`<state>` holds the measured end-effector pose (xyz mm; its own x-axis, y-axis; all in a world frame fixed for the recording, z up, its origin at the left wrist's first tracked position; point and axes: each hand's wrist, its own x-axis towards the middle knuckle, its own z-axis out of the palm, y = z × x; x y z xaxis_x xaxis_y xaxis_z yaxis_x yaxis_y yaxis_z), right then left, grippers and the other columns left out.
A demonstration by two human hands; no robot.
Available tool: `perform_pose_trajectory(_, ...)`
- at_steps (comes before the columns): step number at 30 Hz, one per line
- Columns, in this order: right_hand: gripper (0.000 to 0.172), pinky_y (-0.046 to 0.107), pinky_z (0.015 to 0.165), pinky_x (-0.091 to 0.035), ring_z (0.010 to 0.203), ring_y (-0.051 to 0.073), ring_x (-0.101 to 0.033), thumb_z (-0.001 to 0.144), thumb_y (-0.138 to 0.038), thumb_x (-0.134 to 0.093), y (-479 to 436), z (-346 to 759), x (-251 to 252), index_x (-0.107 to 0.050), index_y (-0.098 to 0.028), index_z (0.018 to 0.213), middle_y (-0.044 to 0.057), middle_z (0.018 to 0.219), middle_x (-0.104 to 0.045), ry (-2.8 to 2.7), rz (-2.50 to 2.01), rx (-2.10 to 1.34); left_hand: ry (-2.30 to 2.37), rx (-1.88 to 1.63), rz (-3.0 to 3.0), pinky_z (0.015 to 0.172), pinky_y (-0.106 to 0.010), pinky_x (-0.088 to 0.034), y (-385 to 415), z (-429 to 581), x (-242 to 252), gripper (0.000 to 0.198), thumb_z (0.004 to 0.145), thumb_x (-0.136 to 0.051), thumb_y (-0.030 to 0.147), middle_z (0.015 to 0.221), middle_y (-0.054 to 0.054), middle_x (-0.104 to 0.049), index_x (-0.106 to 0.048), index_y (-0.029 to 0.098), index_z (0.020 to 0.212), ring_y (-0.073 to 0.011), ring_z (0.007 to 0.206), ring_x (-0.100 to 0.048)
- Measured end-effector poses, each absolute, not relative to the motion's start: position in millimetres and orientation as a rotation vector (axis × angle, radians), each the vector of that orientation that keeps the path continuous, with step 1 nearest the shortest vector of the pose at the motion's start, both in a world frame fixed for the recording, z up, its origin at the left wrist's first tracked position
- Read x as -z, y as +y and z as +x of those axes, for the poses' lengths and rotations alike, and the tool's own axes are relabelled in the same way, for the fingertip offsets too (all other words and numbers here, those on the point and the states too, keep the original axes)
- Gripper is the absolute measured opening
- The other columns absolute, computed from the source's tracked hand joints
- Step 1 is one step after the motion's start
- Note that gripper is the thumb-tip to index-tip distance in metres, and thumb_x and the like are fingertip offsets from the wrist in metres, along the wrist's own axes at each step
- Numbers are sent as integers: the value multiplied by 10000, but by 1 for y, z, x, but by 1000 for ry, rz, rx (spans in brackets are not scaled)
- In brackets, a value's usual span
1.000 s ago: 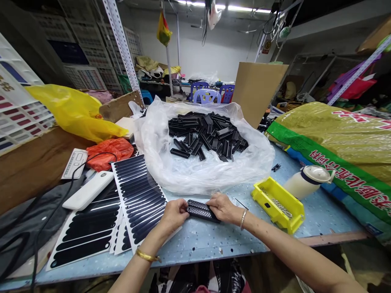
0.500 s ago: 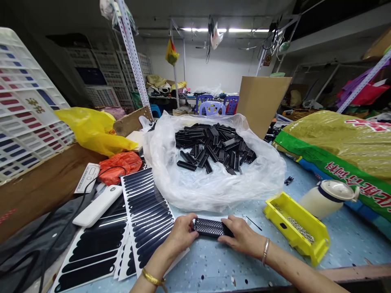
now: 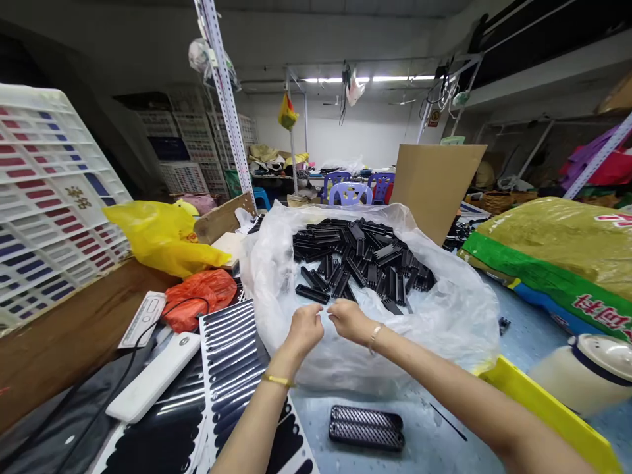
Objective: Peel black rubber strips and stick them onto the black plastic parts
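At our room's left stands a white slatted plastic crate (image 3: 49, 197). Our left hand (image 3: 305, 327) and right hand (image 3: 351, 320), fingers curled (gripping anything, we cannot tell), hover by black plastic bars (image 3: 312, 294) in a cloudy plastic bag (image 3: 355, 368); we judge this a reach, and taking 1 calls for a pinch. A black meshed oblong (image 3: 366, 426) lies on the speckled blue tabletop (image 3: 434, 454), left of a yellow plastic bin (image 3: 548, 421).

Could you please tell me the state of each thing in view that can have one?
Left hand, fingers curled, any grip unclear.
Right hand, fingers curled, any grip unclear.
Clear plastic bag, open wide.
Black parts, heaped loosely in the bag.
Black textured pieces, lying together on the table.
Black-strip sheets, overlapping.
Bottle, lid on.
Yellow bin, contents not visible.
Orange bag, crumpled.
Cardboard, upright.
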<state>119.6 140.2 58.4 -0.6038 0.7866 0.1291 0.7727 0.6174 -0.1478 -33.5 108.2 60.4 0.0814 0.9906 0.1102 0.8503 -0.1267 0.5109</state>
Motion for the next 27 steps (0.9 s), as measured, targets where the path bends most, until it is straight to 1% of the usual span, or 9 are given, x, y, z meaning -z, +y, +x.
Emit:
perform_pose_trajectory(3, 175, 305, 812, -454, 951, 240, -629, 897, -126, -541, 194, 82, -51, -709, -103, 944, 152, 974, -673, -2673, -1378, -103, 1960, -490, 1975, 849, -337, -465, 150, -54, -47, 283, 693, -550, -5, 890, -134, -734, -727, 151, 851, -282, 971, -672)
perform_pose_trajectory(6, 202, 349, 840, -465, 1047, 299, -600, 869, -226, -626, 220, 64, -37, -693, -87, 999, 196, 1067, -652, -2667, -1464, -87, 2059, -420, 1901, 816, -336, -463, 166, -79, -28, 230, 628, -591, 0, 799, -120, -717, -708, 161, 742, -290, 926, -678)
perform_pose_trajectory(9, 278, 383, 842, -471, 1077, 334, -589, 874, -249, -620, 226, 61, -25, -662, -74, 1085, 214, 1122, -635, -2659, -1516, -88, 2102, -445, 1853, 838, -339, -458, 179, -94, -19, 209, 666, -593, 44, 852, -139, -719, -719, 151, 794, -293, 960, -673)
perform_pose_trajectory(13, 183, 337, 808, -469, 962, 291, -646, 848, -143, -594, 219, 77, -27, -686, -81, 993, 186, 1007, -683, -2695, -1503, -133, 2136, -543, 1772, 873, -334, -456, 213, -94, -25, 243, 713, -579, 79, 934, -171, -718, -723, 115, 906, -298, 1026, -658)
perform_pose_trajectory(16, 146, 327, 787, -461, 934, 285, -646, 837, -122, -582, 204, 106, -41, -681, -91, 941, 178, 973, -687, -2674, -1504, -127, 2138, -614, 1681, 849, -328, -470, 244, -85, -29, 262, 729, -590, 108, 859, -140, -726, -710, 121, 962, -281, 971, -679)
perform_pose_trajectory(19, 134, 337, 754, -462, 894, 281, -638, 863, -129, -534, 174, 148, -58, -659, -103, 907, 165, 925, -677, -2596, -1545, -108, 2126, -634, 1540, 710, -335, -502, 269, -73, -28, 215, 823, -571, 278, 634, -103, -687, -700, 123, 896, -270, 726, -704)
perform_pose_trajectory(23, 168, 361, 678, -489, 745, 254, -624, 904, -208, -471, 108, 206, -62, -626, -177, 849, 109, 794, -653, -2316, -1360, -157, 2099, -623, 1369, 559, -352, -481, 285, -59, -23, 442, 811, -586, 551, 498, -113, -624, -675, 122, 747, -298, 557, -673)
perform_pose_trajectory(25, 198, 374, 697, -516, 800, 265, -638, 938, -261, -445, 70, 230, -48, -625, -215, 1006, 114, 897, -671, -2194, -1241, -141, 2085, -649, 1308, 560, -348, -480, 287, -53, -22, 424, 768, -667, 546, 547, -101, -644, -666, 122, 773, -289, 576, -677)
perform_pose_trajectory(27, 318, 409, 734, -532, 905, 307, -643, 937, -322, -457, 37, 251, -24, -553, -258, 1233, 130, 1040, -670, -2111, -1125, -16, 2046, -707, 1251, 591, -327, -505, 285, -49, -24, 361, 812, -675, 478, 666, -68, -673, -656, 119, 851, -226, 621, -674)
